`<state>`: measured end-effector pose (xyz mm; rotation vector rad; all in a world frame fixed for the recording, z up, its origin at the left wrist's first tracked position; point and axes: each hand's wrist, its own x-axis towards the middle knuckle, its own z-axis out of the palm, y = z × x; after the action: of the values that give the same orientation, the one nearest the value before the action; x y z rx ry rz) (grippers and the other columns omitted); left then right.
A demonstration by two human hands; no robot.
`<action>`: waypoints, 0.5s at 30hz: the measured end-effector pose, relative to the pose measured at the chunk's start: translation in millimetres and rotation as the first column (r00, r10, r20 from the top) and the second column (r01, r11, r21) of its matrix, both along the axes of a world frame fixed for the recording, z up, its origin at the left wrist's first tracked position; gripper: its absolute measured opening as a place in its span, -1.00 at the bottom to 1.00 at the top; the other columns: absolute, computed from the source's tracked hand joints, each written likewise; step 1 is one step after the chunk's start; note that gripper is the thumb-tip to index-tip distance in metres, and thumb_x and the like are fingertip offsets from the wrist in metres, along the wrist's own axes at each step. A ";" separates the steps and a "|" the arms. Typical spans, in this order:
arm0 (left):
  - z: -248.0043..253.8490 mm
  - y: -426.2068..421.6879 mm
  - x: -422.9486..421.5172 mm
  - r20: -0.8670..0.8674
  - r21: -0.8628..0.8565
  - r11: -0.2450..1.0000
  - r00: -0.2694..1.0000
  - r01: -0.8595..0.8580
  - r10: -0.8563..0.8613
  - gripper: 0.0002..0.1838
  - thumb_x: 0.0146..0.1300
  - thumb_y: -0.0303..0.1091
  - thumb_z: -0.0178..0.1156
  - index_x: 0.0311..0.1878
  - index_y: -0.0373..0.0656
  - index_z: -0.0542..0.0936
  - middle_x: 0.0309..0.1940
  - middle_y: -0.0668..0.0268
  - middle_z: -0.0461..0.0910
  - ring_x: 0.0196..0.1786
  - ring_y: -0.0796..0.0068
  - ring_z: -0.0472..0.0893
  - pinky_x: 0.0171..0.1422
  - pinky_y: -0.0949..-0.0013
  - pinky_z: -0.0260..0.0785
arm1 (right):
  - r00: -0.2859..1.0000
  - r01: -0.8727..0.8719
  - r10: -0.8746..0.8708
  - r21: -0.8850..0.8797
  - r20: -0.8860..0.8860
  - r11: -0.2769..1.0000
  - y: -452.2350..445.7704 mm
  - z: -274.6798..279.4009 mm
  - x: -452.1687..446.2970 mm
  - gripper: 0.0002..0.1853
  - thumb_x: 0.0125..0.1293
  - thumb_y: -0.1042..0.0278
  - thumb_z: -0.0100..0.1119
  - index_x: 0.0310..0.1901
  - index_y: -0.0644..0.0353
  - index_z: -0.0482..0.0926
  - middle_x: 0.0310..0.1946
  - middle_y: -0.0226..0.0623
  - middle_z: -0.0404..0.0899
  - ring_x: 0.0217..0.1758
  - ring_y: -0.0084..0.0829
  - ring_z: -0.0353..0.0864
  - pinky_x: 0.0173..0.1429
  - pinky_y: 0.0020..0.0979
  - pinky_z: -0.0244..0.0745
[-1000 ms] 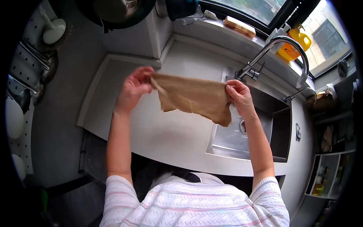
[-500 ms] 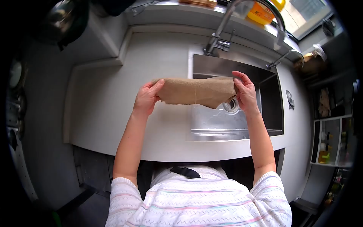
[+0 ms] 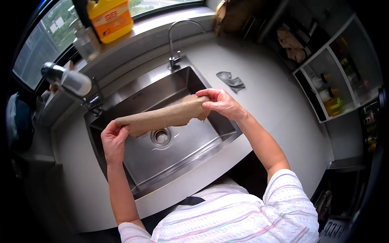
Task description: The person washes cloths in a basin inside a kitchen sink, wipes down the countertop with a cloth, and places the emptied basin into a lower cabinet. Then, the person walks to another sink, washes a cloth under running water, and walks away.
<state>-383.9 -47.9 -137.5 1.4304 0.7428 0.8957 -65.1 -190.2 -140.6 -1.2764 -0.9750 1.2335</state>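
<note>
A brown cloth (image 3: 162,117) is stretched between my two hands above the steel sink (image 3: 178,152). My left hand (image 3: 115,139) pinches its left end, and my right hand (image 3: 221,104) pinches the right end, a bit higher in view. The cloth's upper edge is fairly straight, while its lower edge hangs loose and uneven. Below the cloth, the round drain (image 3: 161,138) shows in the sink floor.
A large faucet (image 3: 77,87) stands at the sink's back left, a thin curved tap (image 3: 174,60) at its back. A grey crumpled item (image 3: 231,80) lies on the right counter. A yellow jug (image 3: 110,20) stands on the windowsill; shelves (image 3: 324,81) are at right.
The view has turned to the right. The cloth and both hands have moved from above the counter and sink's left edge to over the sink. Both hands still hold the cloth's ends.
</note>
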 end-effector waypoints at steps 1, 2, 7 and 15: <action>-2.2 -3.8 17.0 0.025 0.028 1.000 1.000 0.007 -0.007 -0.84 0.13 -0.52 0.18 -0.19 -0.27 0.55 -0.34 0.42 0.56 -0.27 0.71 0.49 -0.09 0.62 0.31 | 0.996 0.039 -0.037 -0.022 0.078 0.999 -11.9 3.6 14.5 -0.61 0.12 0.47 0.20 0.02 0.30 0.43 -0.16 -0.34 0.50 -0.13 -0.61 0.47 0.03 -0.55 0.40; 0.4 -5.9 40.8 0.086 -0.030 0.999 0.995 0.044 -0.041 -0.84 0.12 -0.53 0.18 -0.20 -0.27 0.55 -0.35 0.42 0.56 -0.27 0.71 0.49 -0.09 0.61 0.31 | 0.987 0.079 -0.073 -0.038 0.146 0.996 -21.9 9.7 32.9 -0.61 0.13 0.47 0.19 0.02 0.30 0.44 -0.16 -0.34 0.50 -0.14 -0.62 0.47 0.02 -0.56 0.40; 17.6 -25.8 187.2 0.344 -0.330 0.891 0.919 0.311 -0.192 -0.75 0.14 -0.54 0.14 -0.08 -0.32 0.48 -0.23 0.32 0.55 -0.17 0.59 0.52 0.01 0.50 0.33 | 0.953 0.299 -0.298 -0.030 0.050 0.954 -78.8 37.9 150.4 -0.61 0.13 0.54 0.12 0.04 0.31 0.42 -0.18 -0.32 0.51 -0.15 -0.59 0.48 0.01 -0.57 0.40; 59.1 -63.7 286.5 0.590 -0.181 0.784 0.703 0.594 -0.397 -0.79 0.14 -0.61 0.09 -0.13 -0.28 0.53 -0.26 0.28 0.58 -0.17 0.57 0.55 -0.03 0.50 0.38 | 0.886 0.414 -0.463 0.434 0.009 0.800 -169.7 140.8 171.6 -0.31 0.08 0.73 0.01 0.29 0.12 0.14 0.00 -0.34 0.45 0.04 -0.58 0.43 0.17 -0.51 0.32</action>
<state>-97.4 -111.6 -78.4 0.9098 0.0584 0.6188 106.4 -359.9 0.2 -1.1454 -0.8964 0.5499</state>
